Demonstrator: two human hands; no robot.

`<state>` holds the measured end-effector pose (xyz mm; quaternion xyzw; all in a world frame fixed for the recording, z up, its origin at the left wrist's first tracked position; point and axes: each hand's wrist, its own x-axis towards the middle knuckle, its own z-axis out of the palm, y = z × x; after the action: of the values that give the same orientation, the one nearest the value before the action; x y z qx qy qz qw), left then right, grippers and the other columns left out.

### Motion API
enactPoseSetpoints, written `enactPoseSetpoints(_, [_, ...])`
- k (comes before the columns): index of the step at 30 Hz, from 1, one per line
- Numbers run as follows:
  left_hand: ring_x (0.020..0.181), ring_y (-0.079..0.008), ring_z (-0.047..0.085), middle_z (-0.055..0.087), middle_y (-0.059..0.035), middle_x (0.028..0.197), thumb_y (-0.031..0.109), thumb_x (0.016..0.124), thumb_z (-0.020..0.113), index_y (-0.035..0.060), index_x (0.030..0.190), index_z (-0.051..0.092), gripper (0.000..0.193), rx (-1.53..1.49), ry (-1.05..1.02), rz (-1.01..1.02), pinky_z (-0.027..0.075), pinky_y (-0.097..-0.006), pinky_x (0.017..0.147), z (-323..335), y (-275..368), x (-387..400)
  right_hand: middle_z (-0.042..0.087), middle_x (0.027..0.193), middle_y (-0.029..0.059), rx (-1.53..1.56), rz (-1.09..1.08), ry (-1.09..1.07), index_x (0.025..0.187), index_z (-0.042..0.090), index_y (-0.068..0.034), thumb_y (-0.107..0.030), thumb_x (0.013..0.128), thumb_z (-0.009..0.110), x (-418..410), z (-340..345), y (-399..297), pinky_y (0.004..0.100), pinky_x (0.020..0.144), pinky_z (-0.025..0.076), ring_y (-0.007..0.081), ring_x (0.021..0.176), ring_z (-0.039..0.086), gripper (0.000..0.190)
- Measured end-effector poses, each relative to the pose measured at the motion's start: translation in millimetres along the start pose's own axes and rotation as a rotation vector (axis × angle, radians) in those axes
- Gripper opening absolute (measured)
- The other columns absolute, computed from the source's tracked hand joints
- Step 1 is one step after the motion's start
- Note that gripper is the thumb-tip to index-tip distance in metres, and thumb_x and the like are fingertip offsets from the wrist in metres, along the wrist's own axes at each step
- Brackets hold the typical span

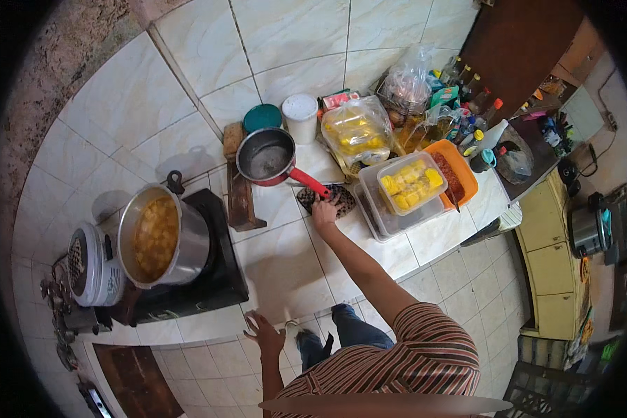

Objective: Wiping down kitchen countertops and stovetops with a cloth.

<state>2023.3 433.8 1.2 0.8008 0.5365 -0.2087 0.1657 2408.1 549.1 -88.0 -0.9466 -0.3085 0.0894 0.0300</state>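
Observation:
My right hand (325,213) reaches across the tiled counter to a dark, speckled cloth pad (348,200). Its fingers lie over the pad, right by the tip of the red handle of a saucepan (266,155); whether they grip either one is unclear. The saucepan has a dark inside and looks empty. My left hand (265,334) hangs at the counter's front edge, fingers apart and holding nothing. To the left, a tall metal pot (193,245) stands on a black stove (235,285), filled with orange-brown broth and chunks (157,240).
Stacked clear plastic containers (366,209) hold yellow pieces (413,183) at right. Behind them an orange tub (470,183) contains reddish food, with a utensil handle over its rim. A wooden rack (240,204) separates stove and saucepan. Bagged yellow food (355,128) and several bottles (473,83) line the back.

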Motion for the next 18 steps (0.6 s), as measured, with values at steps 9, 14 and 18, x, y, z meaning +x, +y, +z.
enactPoseSetpoints(9, [0.134, -0.0425, 0.003, 0.003, -0.0186, 0.147, 0.04, 0.072, 0.063, -0.0103, 0.136, 0.019, 0.093, 0.036, 0.095, -0.06, 0.012, -0.0677, 0.098, 21.3, 6.7, 6.3, 0.018, 0.145, 0.0178, 0.084, -0.407, 0.151, 0.135, 0.036, -0.026, -0.026, 0.084, 0.049, -160.5, 9.3, 41.2, 0.0639, 0.101, 0.015, 0.0425, 0.132, 0.018, 0.053])
enactPoseSetpoints(14, [0.134, -0.0412, 0.004, 0.006, -0.0175, 0.147, 0.039, 0.072, 0.063, -0.0097, 0.135, 0.02, 0.091, 0.042, 0.109, -0.077, 0.011, -0.0681, 0.098, 23.2, 7.0, 5.6, 0.021, 0.145, 0.0141, 0.167, -0.662, 0.126, 0.135, 0.036, -0.026, -0.034, 0.081, 0.056, -265.5, 9.2, 73.5, 0.0608, 0.102, 0.016, 0.0389, 0.132, 0.019, 0.058])
enactPoseSetpoints(18, [0.135, -0.0382, 0.006, 0.013, -0.0132, 0.147, 0.034, 0.074, 0.063, -0.0029, 0.135, 0.028, 0.079, -0.117, 0.191, -0.024, 0.009, -0.0702, 0.097, 25.2, -0.1, -4.9, 0.028, 0.144, 0.0007, 0.167, -0.474, 0.008, 0.132, 0.04, -0.033, -0.038, 0.081, 0.056, -263.7, -1.8, 133.0, 0.0525, 0.106, 0.016, 0.0259, 0.135, 0.019, 0.054])
